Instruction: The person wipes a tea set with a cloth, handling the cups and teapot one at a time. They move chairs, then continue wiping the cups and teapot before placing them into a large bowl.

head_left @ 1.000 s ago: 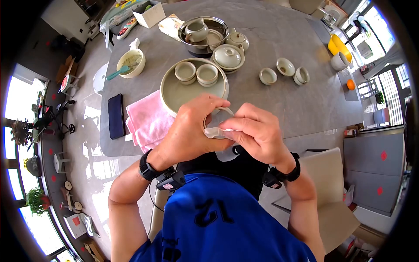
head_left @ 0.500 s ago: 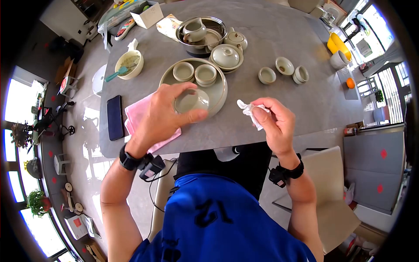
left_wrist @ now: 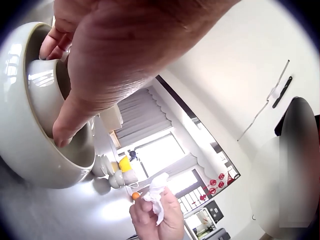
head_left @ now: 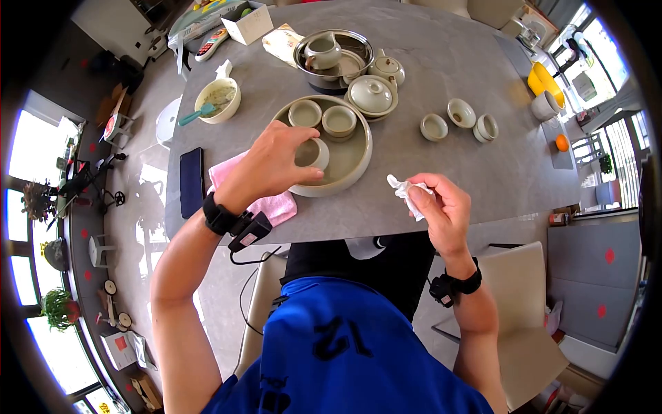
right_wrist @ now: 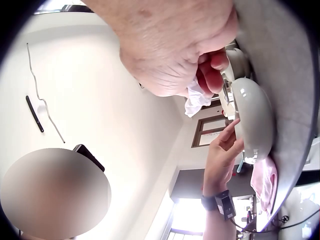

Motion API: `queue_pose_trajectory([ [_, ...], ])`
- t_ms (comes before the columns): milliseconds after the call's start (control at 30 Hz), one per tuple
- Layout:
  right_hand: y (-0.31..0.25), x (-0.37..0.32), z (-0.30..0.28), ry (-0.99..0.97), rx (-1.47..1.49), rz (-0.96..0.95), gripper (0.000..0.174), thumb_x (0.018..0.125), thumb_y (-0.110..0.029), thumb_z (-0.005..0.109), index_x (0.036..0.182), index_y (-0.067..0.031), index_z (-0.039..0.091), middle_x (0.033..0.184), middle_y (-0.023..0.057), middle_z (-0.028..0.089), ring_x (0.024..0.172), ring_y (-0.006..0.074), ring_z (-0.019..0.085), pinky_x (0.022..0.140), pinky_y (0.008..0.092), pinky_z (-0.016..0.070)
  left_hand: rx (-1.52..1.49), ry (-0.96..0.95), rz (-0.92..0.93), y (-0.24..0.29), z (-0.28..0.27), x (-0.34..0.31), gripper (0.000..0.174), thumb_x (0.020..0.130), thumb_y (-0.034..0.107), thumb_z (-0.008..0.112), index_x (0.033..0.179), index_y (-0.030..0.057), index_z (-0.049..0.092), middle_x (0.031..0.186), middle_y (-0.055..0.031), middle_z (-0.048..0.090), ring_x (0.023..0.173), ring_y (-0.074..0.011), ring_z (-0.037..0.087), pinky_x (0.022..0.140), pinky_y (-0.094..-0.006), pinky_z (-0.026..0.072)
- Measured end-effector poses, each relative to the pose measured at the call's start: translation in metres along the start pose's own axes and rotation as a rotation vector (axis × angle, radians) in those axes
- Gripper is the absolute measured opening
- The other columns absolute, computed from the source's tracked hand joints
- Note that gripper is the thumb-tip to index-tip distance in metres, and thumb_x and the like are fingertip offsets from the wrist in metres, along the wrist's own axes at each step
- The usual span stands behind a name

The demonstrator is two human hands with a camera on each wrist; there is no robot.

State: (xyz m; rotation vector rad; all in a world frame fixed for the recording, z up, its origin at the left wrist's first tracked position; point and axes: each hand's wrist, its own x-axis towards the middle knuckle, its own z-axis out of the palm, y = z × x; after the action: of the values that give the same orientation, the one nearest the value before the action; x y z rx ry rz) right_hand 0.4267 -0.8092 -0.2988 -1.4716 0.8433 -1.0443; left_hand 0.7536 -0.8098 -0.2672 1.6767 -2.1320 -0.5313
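Note:
In the head view, my left hand holds a small pale cup between thumb and fingers, inside the large round dish. The left wrist view shows that cup within the dish wall, thumb and fingertips at its rim. Two other cups stand at the dish's far side. My right hand pinches a crumpled white tissue above the table, right of the dish; the tissue also shows in the left wrist view.
A pink cloth lies partly under my left forearm, beside a dark phone. Beyond the dish are a lidded bowl, a teapot and a metal pot. Three cups stand to the right, a food bowl to the left.
My hands have moved apart. The left hand has carried the cup from near my body into the dish, while the right has moved right with the tissue.

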Motion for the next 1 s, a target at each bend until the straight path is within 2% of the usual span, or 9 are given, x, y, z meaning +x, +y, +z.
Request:
queue_pose_trajectory([
  [133,-0.004,-0.002,0.002,-0.010,0.020,0.000,0.017,0.104,-0.008,0.066,0.115,0.0060,0.068,0.091,0.0050,0.071,0.075,0.0068,0.060,0.066,0.0223,0.0480,0.090,-0.025,0.067,-0.006,0.010,0.003,0.062,0.074,0.033,0.085,0.128,0.0063,0.070,0.118,-0.0165,0.069,0.111,-0.0355,0.061,0.101,-0.0438,0.0477],
  [233,-0.003,-0.003,0.001,-0.010,0.022,0.001,0.018,0.104,-0.008,0.067,0.115,0.0059,0.068,0.091,0.0050,0.071,0.076,0.0067,0.060,0.066,0.0222,0.0483,0.091,-0.054,0.043,-0.003,0.012,0.006,0.057,0.071,0.029,0.085,0.119,0.0011,0.072,0.111,-0.0189,0.072,0.109,-0.0368,0.064,0.099,-0.0448,0.0512],
  [333,0.001,-0.004,-0.001,-0.008,0.020,0.005,0.017,0.104,-0.008,0.067,0.115,0.0056,0.069,0.092,0.0048,0.072,0.076,0.0066,0.060,0.066,0.0222,0.0484,0.117,-0.029,0.105,-0.009,0.017,0.008,0.056,0.070,0.028,0.084,0.118,0.0008,0.072,0.110,-0.0183,0.072,0.107,-0.0365,0.064,0.097,-0.0448,0.0516],
  [433,0.003,-0.003,-0.001,-0.006,0.011,0.012,0.017,0.104,-0.008,0.067,0.115,0.0054,0.069,0.092,0.0047,0.072,0.076,0.0065,0.061,0.066,0.0221,0.0486,0.165,-0.114,0.082,-0.011,0.019,0.012,0.060,0.071,0.029,0.085,0.124,0.0038,0.070,0.117,-0.0152,0.069,0.112,-0.0336,0.061,0.102,-0.0433,0.0487],
  [533,0.004,-0.004,0.000,0.000,0.006,0.014,0.017,0.103,-0.008,0.068,0.114,0.0053,0.070,0.091,0.0046,0.072,0.077,0.0065,0.062,0.067,0.0219,0.0489,0.212,-0.118,0.106,-0.009,0.019,0.013,0.059,0.070,0.027,0.085,0.122,0.0036,0.070,0.117,-0.0143,0.069,0.111,-0.0337,0.061,0.102,-0.0432,0.0494],
  [633,0.004,-0.004,0.002,0.001,-0.002,0.006,0.017,0.103,-0.008,0.068,0.114,0.0051,0.070,0.091,0.0045,0.072,0.077,0.0065,0.062,0.067,0.0216,0.0490,0.262,-0.101,0.146,-0.009,0.021,0.013,0.056,0.070,0.026,0.084,0.120,0.0032,0.070,0.113,-0.0143,0.068,0.110,-0.0342,0.062,0.099,-0.0440,0.0504],
  [833,0.007,-0.005,0.002,0.002,-0.002,-0.005,0.017,0.103,-0.008,0.069,0.113,0.0049,0.070,0.091,0.0043,0.072,0.077,0.0065,0.062,0.067,0.0214,0.0488,0.319,-0.183,0.128,-0.001,0.017,0.017,0.051,0.070,0.022,0.085,0.114,0.0022,0.069,0.105,-0.0141,0.063,0.107,-0.0349,0.064,0.093,-0.0465,0.0520],
  [1000,0.009,-0.006,0.001,0.010,-0.004,-0.006,0.017,0.103,-0.009,0.069,0.113,0.0050,0.070,0.091,0.0042,0.072,0.077,0.0064,0.062,0.067,0.0214,0.0486,0.377,-0.206,0.176,0.004,0.015,0.019,0.046,0.069,0.018,0.087,0.108,0.0015,0.069,0.105,-0.0144,0.063,0.104,-0.0346,0.065,0.090,-0.0465,0.0535],
])
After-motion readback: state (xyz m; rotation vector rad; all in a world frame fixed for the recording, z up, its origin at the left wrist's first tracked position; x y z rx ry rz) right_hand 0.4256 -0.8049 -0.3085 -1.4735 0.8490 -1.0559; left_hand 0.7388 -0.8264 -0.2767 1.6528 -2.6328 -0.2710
